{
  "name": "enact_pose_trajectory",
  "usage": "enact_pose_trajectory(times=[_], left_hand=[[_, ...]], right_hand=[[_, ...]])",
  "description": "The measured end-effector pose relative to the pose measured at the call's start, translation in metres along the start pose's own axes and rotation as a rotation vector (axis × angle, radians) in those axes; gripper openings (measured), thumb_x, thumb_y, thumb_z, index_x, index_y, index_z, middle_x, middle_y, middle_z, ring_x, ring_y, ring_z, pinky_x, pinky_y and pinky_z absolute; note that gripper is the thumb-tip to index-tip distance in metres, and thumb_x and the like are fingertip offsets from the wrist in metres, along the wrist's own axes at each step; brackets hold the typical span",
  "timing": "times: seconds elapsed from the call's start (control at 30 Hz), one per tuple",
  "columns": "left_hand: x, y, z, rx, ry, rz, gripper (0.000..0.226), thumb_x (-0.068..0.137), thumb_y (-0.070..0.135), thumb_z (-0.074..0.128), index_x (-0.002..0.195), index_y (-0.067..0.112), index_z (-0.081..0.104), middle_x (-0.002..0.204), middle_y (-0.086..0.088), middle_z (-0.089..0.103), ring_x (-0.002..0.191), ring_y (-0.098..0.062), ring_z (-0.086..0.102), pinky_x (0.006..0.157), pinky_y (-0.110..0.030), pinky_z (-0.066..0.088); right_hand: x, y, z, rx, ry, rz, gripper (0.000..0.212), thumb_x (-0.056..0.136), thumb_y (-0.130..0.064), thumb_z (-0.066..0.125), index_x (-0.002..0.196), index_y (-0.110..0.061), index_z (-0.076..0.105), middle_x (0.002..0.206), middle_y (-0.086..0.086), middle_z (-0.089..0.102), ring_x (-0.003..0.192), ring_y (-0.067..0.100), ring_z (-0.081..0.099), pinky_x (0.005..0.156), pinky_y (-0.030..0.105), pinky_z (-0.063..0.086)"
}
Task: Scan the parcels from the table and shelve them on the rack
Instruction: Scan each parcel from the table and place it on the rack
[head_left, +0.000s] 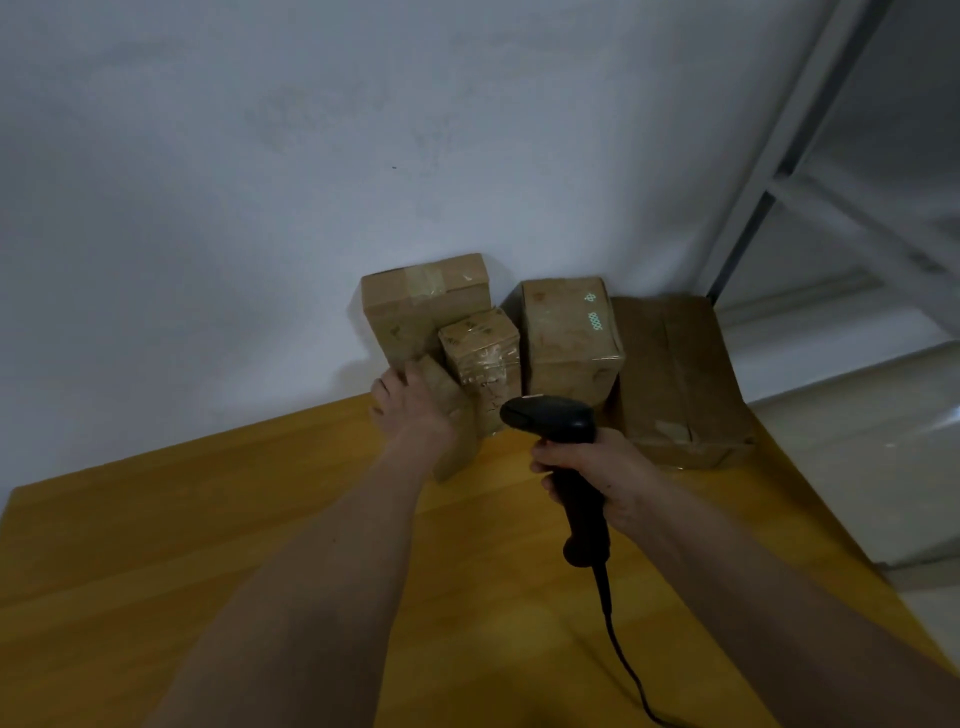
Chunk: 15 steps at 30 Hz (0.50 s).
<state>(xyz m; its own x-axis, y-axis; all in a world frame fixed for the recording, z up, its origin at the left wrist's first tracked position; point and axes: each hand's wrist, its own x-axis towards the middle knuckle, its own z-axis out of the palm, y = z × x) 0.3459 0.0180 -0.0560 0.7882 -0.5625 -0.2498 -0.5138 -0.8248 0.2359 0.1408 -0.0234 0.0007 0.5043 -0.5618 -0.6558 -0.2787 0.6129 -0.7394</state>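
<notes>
My right hand (587, 467) is wrapped round the barcode scanner (563, 441), handle upright, head aimed left. My left hand (415, 410) clamps a small cardboard parcel (452, 415), long axis toward the wall. Four more parcels wait at the bench's (208, 519) far edge; the rack (841, 208) shows none.

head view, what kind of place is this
Probably a small parcel sorting or stock room: taped cardboard parcels stacked on a wooden table, a corded barcode scanner, and a metal rack.
</notes>
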Motion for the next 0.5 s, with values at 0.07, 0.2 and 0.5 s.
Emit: enact_pose_trajectory(times=[0.07,0.2,0.5], left_hand=[[-0.003,0.003,-0.001,0.094,0.029,-0.016,0.1,0.066,0.026,0.08,0.144,0.013,0.02,0.136,-0.013,0.027,0.128,-0.032,0.026,0.104,-0.04,0.038],[-0.017,0.002,-0.007,0.195,-0.097,0.06,0.085,0.067,0.027,0.081,0.135,0.012,0.032,0.13,-0.01,0.028,0.122,-0.028,0.029,0.092,-0.033,0.044],[-0.083,-0.017,0.005,0.344,-0.187,0.613,0.106,0.068,0.019,0.084,0.149,0.036,0.017,0.152,-0.007,0.011,0.139,-0.031,0.016,0.111,-0.045,0.033]], right_hand=[[0.004,0.001,-0.002,0.004,0.007,0.006,0.011,0.08,0.0,0.072,0.09,0.0,0.066,0.078,0.014,0.067,0.06,0.02,0.059,0.062,0.032,0.051],[0.005,0.002,-0.008,0.004,0.017,0.014,0.011,0.081,-0.001,0.072,0.09,-0.001,0.066,0.076,0.013,0.067,0.06,0.02,0.059,0.062,0.033,0.051],[0.003,0.009,-0.024,0.055,0.03,0.033,0.021,0.081,0.0,0.072,0.1,0.002,0.064,0.075,0.014,0.066,0.057,0.02,0.059,0.06,0.033,0.051]])
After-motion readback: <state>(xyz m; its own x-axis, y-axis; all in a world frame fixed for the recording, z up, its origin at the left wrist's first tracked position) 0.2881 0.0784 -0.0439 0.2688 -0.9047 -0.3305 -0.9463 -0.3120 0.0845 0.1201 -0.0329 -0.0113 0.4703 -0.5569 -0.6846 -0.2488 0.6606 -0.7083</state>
